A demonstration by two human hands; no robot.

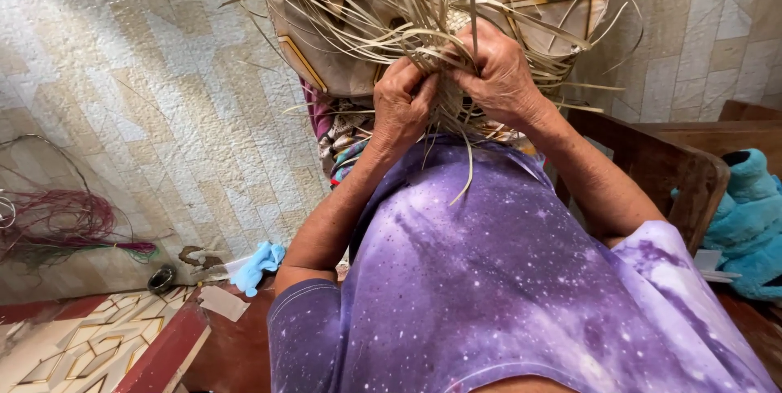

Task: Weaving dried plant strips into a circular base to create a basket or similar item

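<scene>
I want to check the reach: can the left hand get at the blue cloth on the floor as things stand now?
Probably not at once. The left hand is closed on the pale woven strips together with the right hand, while the blue cloth lies low on the floor, apart from it.

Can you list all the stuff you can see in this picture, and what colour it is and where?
dried leaf strips: a big bundle, pale tan, top middle, over the lap
patterned cloth: one, many colours, under the strips
wooden chair arm: one, dark brown, right
plush toy: one, teal, far right
dyed strand bundle: one, purple and green, on the floor at left
blue cloth: one, light blue, on the floor by the left elbow
small round object: one, dark, on the floor; kind unclear
tiled floor: beige, left
shirt: one, purple with white speckles, bottom middle
left hand: closed on the strips
right hand: closed on the strips
</scene>
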